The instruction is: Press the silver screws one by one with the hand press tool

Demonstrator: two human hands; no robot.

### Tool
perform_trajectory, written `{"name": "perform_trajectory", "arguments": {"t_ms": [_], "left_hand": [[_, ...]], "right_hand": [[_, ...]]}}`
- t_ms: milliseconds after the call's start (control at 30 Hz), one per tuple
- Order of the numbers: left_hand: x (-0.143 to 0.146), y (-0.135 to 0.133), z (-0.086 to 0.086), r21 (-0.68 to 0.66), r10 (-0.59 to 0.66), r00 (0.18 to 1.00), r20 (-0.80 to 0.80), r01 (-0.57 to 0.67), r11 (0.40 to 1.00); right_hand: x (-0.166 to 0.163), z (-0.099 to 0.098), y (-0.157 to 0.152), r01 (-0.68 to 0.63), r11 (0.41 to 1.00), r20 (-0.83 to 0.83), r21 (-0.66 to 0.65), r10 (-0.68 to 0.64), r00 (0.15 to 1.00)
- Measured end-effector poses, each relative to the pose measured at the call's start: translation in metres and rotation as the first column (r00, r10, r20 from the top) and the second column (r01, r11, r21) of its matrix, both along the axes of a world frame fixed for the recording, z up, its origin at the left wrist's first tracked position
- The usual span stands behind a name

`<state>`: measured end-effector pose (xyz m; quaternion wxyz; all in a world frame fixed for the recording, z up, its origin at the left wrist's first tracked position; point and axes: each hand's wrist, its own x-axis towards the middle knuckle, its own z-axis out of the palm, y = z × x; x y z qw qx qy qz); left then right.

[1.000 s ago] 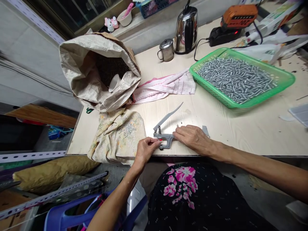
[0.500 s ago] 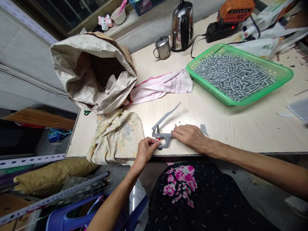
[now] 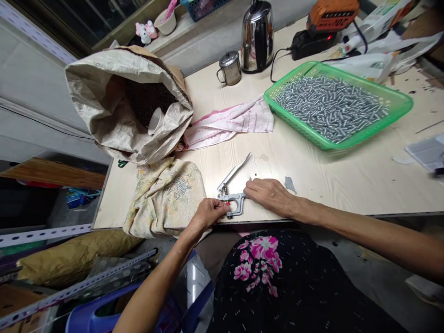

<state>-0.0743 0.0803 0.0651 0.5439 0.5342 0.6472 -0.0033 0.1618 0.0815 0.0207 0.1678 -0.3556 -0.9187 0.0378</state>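
Note:
Grey snap-fastener pliers (image 3: pixel 237 200) with a raised lever, a coil spring and a small red part at the jaw are held at the table's front edge. My right hand (image 3: pixel 268 196) is closed round the rear end of the pliers, covering the fixed handle. At the jaw, beside the red part, my left hand (image 3: pixel 208 213) pinches with thumb and forefinger. Whatever lies between those fingertips is too small and hidden to make out. Left of the pliers, a small pile of short silvery metal pins (image 3: pixel 179 186) rests on a patterned cloth (image 3: pixel 156 203).
A green basket (image 3: pixel 333 146) full of similar metal pieces stands at right. An open sack (image 3: pixel 104 106) with a white cup (image 3: pixel 156 121) inside is at left. Behind are a pink-white towel (image 3: pixel 236 120), a lidded mug (image 3: pixel 230 69), a kettle (image 3: pixel 257 39) and a charging battery (image 3: pixel 329 21).
The pliers have turned slightly, showing more of their flat side, and the lever tip sits lower and farther left. Both hands keep their grip. The whole view has shifted a little.

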Motion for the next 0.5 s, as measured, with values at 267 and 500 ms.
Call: {"name": "perform_trajectory", "arguments": {"t_ms": [267, 500], "left_hand": [[0.005, 0.001, 0.005, -0.141, 0.081, 0.997, -0.02, -0.083, 0.986], [0.004, 0.004, 0.003, -0.163, 0.065, 0.997, -0.037, -0.07, 0.984]], "right_hand": [[0.006, 0.01, 0.011, -0.023, 0.99, 0.034, -0.139, 0.028, 0.999], [0.02, 0.023, 0.044, -0.018, 0.984, 0.065, -0.178, 0.03, 0.997]]}}
